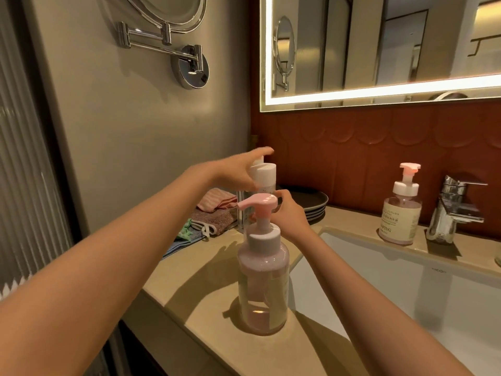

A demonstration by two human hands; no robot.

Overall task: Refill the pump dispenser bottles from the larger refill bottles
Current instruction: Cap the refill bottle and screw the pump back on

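Observation:
A clear pump bottle [262,283] with a pink pump head and white collar stands on the beige counter [206,283], left of the sink; pink liquid shows in it. Behind it stands a taller clear refill bottle [264,173] with a white flip cap. My left hand [238,169] grips that cap, one finger over its raised lid. My right hand [291,213] holds the refill bottle lower down, behind the pump head; its fingers are partly hidden. A second pump bottle [401,213], filled pink, stands beside the tap.
A white sink basin [406,289] lies to the right, with a chrome tap [452,210] at its back. Dark stacked plates [314,206] and folded cloths [211,213] sit in the back corner. A lit mirror [379,50] hangs above.

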